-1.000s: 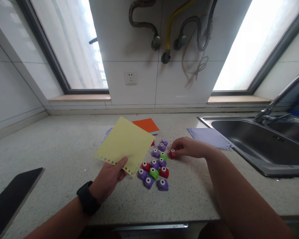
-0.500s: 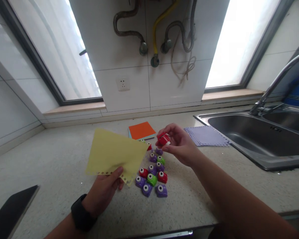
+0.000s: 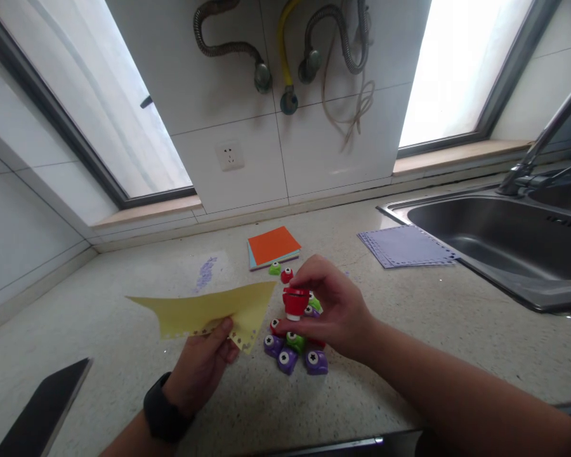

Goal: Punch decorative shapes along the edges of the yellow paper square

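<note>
Right hand (image 3: pixel 337 310): grip pinches red punch (image 3: pixel 295 303), white end down, above the desk (image 3: pixel 247 409), just right of yellow sheet (image 3: pixel 190 314). Left hand (image 3: pixel 203 363) pinches sheet's punched near edge; sheet's length runs left-right.

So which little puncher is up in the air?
The red puncher in the right hand, white button facing down; the other punchers sit on the counter.

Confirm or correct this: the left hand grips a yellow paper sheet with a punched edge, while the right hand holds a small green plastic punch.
One colour is wrong: the head view shows a small red plastic punch in the right hand. The left hand does grip the yellow paper sheet.
</note>
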`<state>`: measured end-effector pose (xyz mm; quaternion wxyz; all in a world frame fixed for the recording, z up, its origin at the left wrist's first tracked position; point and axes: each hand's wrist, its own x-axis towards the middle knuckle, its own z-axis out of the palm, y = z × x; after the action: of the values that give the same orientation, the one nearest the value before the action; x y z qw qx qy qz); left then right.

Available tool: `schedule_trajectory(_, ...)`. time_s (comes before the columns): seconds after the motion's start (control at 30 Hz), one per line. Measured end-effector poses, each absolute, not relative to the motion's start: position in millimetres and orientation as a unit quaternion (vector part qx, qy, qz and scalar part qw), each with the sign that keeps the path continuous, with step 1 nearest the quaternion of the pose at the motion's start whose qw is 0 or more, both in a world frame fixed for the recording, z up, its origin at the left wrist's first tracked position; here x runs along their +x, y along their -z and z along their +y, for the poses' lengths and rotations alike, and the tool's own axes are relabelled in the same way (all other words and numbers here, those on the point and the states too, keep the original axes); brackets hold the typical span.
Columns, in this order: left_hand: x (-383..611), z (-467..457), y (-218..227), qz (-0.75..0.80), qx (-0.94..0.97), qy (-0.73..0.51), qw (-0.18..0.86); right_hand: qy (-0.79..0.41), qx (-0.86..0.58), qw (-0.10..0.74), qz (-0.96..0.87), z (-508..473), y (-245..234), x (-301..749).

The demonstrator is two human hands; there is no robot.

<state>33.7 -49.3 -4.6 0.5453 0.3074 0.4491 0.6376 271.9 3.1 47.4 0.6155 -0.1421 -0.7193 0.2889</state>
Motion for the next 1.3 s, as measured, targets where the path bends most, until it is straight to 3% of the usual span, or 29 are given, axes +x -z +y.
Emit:
schedule_trajectory(0.9, 35, -50, 5, 0.461, 0.323, -0.631, 0.534, -0.267, -0.132, 0.602, -0.741, 7, -45, 270)
schedule_trajectory(1.1, 36, -52, 0, 0.472, 0.336, -0.61, 0.541, -0.356, -0.17, 0.574, -0.717, 8, -42, 267)
schedule_trajectory(1.3, 43, -56, -11, 0.521, 0.359, -0.592, 0.499, -0.574, -0.24, 0.499, -0.603, 9, -43, 259)
